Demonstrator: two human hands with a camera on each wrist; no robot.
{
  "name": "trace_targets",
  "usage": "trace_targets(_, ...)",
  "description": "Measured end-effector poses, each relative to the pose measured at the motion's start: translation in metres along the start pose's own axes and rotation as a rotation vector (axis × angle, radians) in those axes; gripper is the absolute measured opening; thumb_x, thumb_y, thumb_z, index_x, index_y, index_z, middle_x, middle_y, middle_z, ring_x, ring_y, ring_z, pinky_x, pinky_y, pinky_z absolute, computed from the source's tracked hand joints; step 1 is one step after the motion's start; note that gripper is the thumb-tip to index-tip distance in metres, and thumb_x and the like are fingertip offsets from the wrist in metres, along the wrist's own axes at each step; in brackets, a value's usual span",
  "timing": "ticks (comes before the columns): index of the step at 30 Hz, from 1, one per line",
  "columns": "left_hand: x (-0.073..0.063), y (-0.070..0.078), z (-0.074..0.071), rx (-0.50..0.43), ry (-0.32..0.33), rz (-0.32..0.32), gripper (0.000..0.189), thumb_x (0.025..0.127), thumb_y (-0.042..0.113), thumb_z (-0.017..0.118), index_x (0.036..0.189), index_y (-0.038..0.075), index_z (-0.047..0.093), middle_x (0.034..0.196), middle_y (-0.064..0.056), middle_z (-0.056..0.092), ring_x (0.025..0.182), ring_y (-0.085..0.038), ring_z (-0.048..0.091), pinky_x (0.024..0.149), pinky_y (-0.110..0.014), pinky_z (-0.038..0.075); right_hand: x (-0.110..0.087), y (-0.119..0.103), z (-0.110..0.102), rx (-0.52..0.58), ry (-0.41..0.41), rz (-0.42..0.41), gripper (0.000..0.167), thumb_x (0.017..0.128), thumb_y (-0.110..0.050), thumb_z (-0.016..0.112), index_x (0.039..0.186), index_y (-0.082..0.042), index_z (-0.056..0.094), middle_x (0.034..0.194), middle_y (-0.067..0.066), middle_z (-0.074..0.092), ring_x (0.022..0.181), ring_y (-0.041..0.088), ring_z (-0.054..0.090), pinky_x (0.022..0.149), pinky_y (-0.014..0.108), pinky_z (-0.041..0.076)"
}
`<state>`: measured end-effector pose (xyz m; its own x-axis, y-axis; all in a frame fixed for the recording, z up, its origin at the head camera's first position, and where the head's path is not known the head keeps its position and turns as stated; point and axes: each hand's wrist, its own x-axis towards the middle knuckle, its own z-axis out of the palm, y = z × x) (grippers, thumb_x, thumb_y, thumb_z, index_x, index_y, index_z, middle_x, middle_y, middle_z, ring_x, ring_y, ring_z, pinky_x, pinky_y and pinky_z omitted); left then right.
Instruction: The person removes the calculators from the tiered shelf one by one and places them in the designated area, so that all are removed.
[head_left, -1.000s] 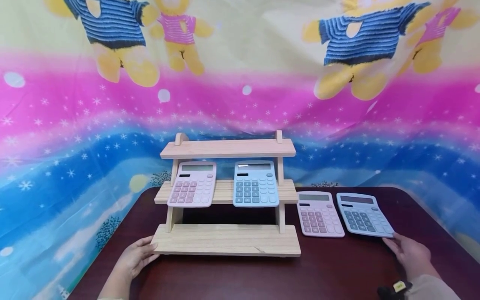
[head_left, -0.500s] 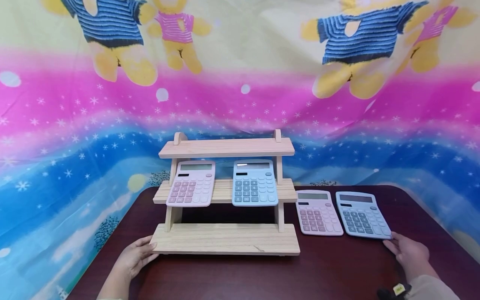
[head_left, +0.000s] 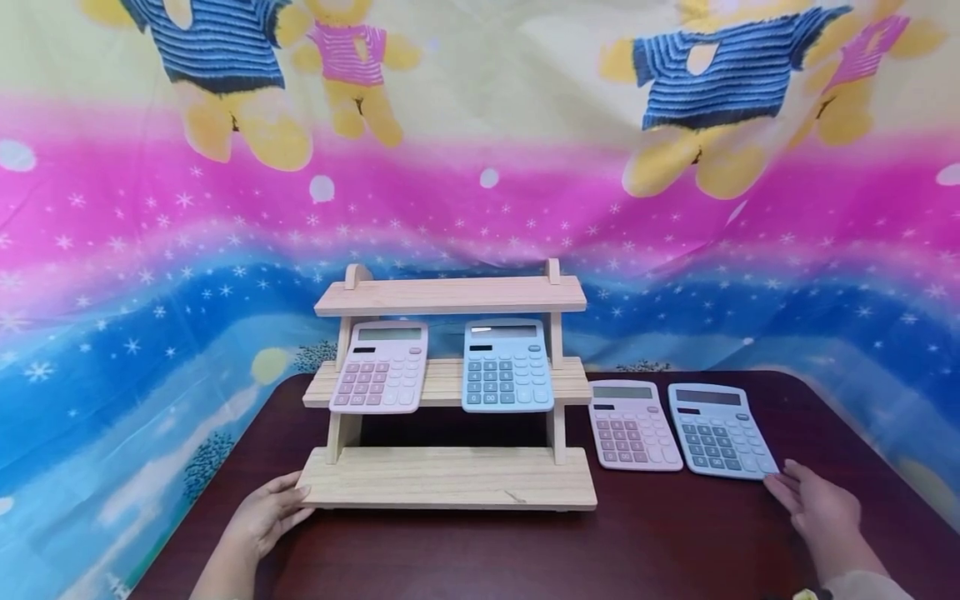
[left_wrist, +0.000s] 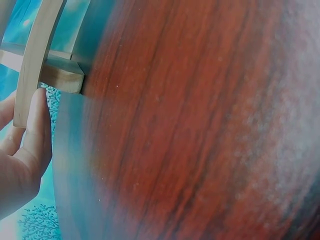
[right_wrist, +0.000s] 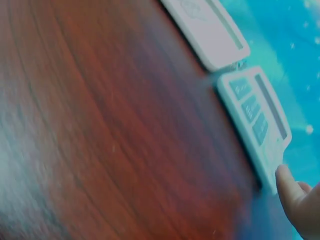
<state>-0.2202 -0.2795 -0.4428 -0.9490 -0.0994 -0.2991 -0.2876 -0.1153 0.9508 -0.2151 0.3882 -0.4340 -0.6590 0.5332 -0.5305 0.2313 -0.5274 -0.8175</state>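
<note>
Left hand [head_left: 258, 517] at far left: thumb and fingers on opposite sides of the bottom board [head_left: 450, 479] at its left end, so clamped on the wooden rack [head_left: 450, 294]. Rack count: 1, with 3 stepped boards and 2 side supports [head_left: 556, 433] visible. Looks like bare wood; I'd expect stiff, moderate weight, decent friction. Best hold is low, by the board ends; a jolt could upset what it carries. Middle board [head_left: 444, 387] carries 2 calculators, both tilted back, keys facing out, a gap between them: pink calculator [head_left: 379, 367] on the left, blue calculator [head_left: 507, 365] on the right. Lower edges sit at the board's front edge; can't see what stops them sliding. Right of the rack, 2 more, face up on the table [head_left: 450, 554]: second pink calculator [head_left: 635, 425], then second blue calculator [head_left: 722, 432] just beside it. Total 4: 2 pink, 2 blue. Likely light, rigid plastic, a bit slick, screens scratchable. Grab by the long side edges, keep off keys and display. Right hand [head_left: 821, 504] at far right: fingers loosely extended by the second blue calculator's near right corner, not wrapped round it; can't tell if they touch. Hands well apart.
</note>
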Motion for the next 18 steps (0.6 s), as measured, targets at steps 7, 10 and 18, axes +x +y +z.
trace_targets(7,0.0,0.0,-0.002,0.013,0.002,-0.001,0.073,0.079,0.007,0.062,0.13,-0.015,0.015,0.093,-0.014,0.051,0.078,-0.018,0.057,0.074,-0.036,0.049,-0.009,-0.002,0.013,0.222,-0.262,0.059,0.017,0.084,-0.008,0.055,0.097,-0.019,0.059,0.067,0.007,0.054,0.064,0.021,0.06,0.08,0.036,0.045)
trace_targets(10,0.0,-0.001,-0.002,0.015,-0.002,-0.002,0.073,0.079,0.007,0.062,0.13,-0.016,0.014,0.091,-0.013,0.051,0.078,-0.018,0.057,0.074,-0.036,0.049,-0.02,-0.002,0.022,0.274,-0.344,0.081,0.02,0.083,-0.005,0.055,0.099,-0.016,0.058,0.069,0.009,0.055,0.065,0.023,0.06,0.085,0.037,0.042)
trace_targets(18,0.003,-0.001,-0.001,0.011,0.004,-0.007,0.073,0.08,0.006,0.061,0.131,-0.016,0.014,0.093,-0.015,0.051,0.078,-0.018,0.057,0.074,-0.036,0.049,-0.012,0.01,0.037,0.251,-0.505,0.056,0.048,0.086,-0.007,0.052,0.128,-0.02,0.032,0.087,0.013,0.055,0.087,0.024,0.057,0.093,0.036,0.033)
